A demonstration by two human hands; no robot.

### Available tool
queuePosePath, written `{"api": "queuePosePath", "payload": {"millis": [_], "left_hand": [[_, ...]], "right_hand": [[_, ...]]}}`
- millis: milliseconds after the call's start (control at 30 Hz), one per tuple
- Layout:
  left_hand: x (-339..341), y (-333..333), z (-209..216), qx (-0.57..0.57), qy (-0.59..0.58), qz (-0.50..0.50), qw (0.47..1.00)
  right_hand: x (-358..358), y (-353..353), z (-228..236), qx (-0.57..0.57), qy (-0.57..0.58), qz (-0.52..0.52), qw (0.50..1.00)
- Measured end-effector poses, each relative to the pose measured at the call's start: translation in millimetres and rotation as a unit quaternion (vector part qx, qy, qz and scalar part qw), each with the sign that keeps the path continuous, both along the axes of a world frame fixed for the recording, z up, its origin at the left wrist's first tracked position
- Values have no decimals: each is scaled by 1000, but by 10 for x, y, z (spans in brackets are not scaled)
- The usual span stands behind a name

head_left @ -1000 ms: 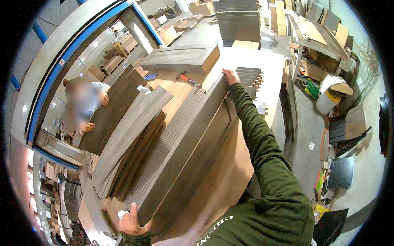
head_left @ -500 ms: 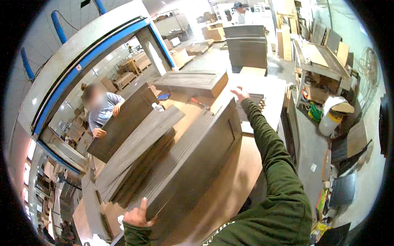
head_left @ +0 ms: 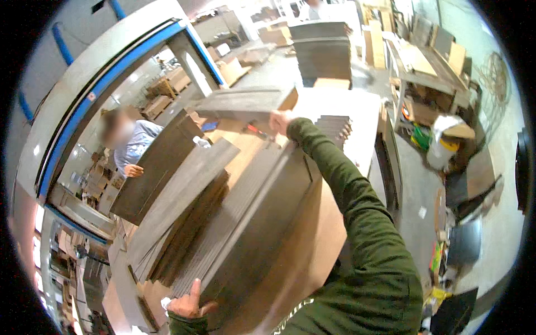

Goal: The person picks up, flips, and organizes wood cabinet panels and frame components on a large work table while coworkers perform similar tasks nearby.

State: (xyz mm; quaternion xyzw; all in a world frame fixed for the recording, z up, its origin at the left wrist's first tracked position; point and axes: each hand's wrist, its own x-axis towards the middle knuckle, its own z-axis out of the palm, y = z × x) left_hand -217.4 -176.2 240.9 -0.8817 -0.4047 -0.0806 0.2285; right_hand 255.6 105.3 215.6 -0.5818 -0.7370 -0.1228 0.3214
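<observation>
A row of dark grey-brown wooden panels [head_left: 245,223] stands on edge across the bench, one behind another. At its near end my left hand [head_left: 188,301] rests against the front panel's corner, index finger stretched out and thumb apart. My right hand [head_left: 283,121] is over the row's far end, fingers bent downward; motion blur hides whether they touch a panel. Close to that hand lies a red-handled tool [head_left: 255,130] on the brown board. A long loose board [head_left: 192,187] lies aslant on further panels to the left.
Across the bench a co-worker [head_left: 131,145] holds a dark panel [head_left: 148,173] upright. A flat panel [head_left: 245,100] lies at the bench's far end. Beyond stand a tall panel stack [head_left: 322,53] and, to the right, a workbench [head_left: 430,75] and a white bucket [head_left: 444,148].
My right hand has come down and leftward, from raised with spread fingers to the row's far end. My left hand stays at the near end. The view has shifted slightly.
</observation>
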Motion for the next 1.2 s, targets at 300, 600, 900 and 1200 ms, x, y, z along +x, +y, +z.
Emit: {"api": "queuePosePath", "payload": {"millis": [300,600,900,1200], "left_hand": [[-114,-40,-149,-31,-14,41,999],[-25,-55,-142,-23,-21,62,998],[-1661,-1185,-466,342,-422,301,783],[-2213,-870,-2658,360,-718,275,528]], "right_hand": [[110,254,735,208,-5,112,972],[294,482,-499,-223,183,37,957],[820,446,-467,-163,28,-113,980],[-2873,-1578,189,-281,-300,396,821]]}}
